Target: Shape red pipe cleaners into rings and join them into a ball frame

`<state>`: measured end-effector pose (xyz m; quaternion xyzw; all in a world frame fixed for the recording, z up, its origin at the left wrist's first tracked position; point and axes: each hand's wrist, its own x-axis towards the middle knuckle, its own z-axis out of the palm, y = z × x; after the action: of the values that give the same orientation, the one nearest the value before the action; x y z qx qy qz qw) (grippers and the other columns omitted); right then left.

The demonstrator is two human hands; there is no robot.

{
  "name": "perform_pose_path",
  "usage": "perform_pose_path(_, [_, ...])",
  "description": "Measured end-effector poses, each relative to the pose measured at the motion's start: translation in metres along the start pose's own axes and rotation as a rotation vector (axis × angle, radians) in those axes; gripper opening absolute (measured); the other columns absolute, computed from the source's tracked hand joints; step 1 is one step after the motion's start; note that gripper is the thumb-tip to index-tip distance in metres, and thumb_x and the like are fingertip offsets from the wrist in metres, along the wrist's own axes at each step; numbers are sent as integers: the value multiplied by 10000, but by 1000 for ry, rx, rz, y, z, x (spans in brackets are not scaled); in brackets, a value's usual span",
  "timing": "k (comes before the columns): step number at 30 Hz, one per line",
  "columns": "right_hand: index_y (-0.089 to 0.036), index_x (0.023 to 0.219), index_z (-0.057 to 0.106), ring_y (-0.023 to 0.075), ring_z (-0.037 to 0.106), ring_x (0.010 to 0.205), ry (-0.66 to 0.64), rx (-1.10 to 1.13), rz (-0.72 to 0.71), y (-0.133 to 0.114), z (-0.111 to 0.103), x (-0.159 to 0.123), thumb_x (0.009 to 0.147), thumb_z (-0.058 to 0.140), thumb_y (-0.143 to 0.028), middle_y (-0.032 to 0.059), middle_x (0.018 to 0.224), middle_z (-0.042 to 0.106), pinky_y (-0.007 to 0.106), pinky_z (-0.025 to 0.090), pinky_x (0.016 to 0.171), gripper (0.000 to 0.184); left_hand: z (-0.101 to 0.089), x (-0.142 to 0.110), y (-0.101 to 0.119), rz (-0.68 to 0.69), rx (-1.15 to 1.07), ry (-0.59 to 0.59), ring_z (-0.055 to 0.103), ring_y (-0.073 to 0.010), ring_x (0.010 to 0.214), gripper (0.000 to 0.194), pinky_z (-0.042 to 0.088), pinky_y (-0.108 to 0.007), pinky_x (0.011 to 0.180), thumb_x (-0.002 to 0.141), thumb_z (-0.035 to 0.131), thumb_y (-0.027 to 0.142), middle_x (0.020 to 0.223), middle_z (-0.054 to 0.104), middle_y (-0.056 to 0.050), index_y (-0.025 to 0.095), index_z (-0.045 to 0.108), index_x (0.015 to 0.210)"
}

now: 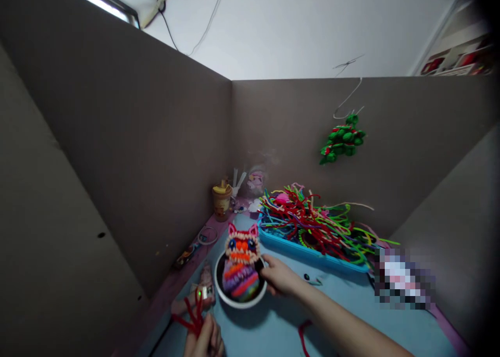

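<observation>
Bowl (pixel 236 305) at six o'clock is cradling a cat-faced figure (pixel 241 263); I'm watching the right hand (pixel 278 277) gripping its three-o'clock edge, probably for steadiness, the left hand (pixel 205 337) pinching red stems (pixel 195 321) at seven.

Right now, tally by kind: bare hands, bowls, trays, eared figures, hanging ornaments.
Hands: 2 (left hand, right hand)
White bowl: 1
Blue tray: 1
Eared pipe-cleaner figure: 1
Green-and-red hanging ornament: 1
Total: 6
</observation>
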<state>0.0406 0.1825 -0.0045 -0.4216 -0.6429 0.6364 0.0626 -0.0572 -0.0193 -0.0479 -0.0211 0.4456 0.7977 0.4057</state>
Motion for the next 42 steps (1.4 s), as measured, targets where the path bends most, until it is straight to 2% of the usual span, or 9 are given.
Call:
perform_pose_path(9, [-179,986,532,63,353,258,277,320,6,-37,26,92,815,513,-246,-99,380,426,141,216,304,185,-12,-9,-23,-16,-48,25,254,-22,301,536,154,-140,316,517,835,454,434,371,115,214,553,905])
perform_pose_path(14, [-171,976,515,95,521,396,266,522,96,-15,58,82,927,400,-430,-13,545,553,178,389,402,287,6,-19,-16,-38,-58,51,258,-20,326,564,162,-139,327,479,854,434,443,374,117,205,543,890])
perform_pose_path(19, [-128,902,557,125,576,492,97,642,166,-15,87,70,931,403,-453,75,723,638,207,396,425,360,21,-23,-13,-20,-46,39,254,-18,329,550,167,-139,328,491,849,430,452,371,118,208,550,895])
perform_pose_path(28, [-114,881,556,104,551,472,-37,691,131,-21,72,45,897,456,-295,47,720,619,201,368,426,207,14,-9,-17,-39,23,-54,270,-32,311,589,170,-148,314,465,846,499,424,376,113,214,558,892])
perform_pose_path(31, [-145,922,560,113,588,516,-74,705,57,-4,55,12,788,615,-296,29,747,642,191,366,431,210,48,0,2,65,63,-74,253,-18,325,502,165,-136,324,586,784,504,453,368,113,192,573,916])
perform_pose_path(35, [-134,887,600,96,588,532,-99,804,-55,26,15,-36,696,706,-377,22,705,650,173,357,441,327,131,37,40,99,144,-189,216,-4,322,375,141,-129,322,651,770,338,462,307,127,160,607,937])
perform_pose_path(37, [-141,864,608,86,579,528,-65,893,-68,44,-8,-59,672,735,-380,8,673,644,170,354,449,332,175,69,56,28,124,-174,241,4,341,279,172,-128,323,749,686,223,565,453,81,157,616,1012])
perform_pose_path(40, [-161,837,612,76,556,515,84,1026,-66,70,-40,-91,638,778,-370,-16,642,632,173,351,449,333,230,118,69,-58,142,-140,402,-12,421,249,339,-133,397,882,517,172,761,573,17,175,577,1124])
perform_pose_path(42, [-175,838,618,73,548,513,172,1110,-39,87,-55,-108,625,798,-367,-23,646,634,177,357,459,339,254,139,70,-121,157,-151,605,-117,729,285,523,-271,627,894,531,259,1008,614,-57,168,552,1164])
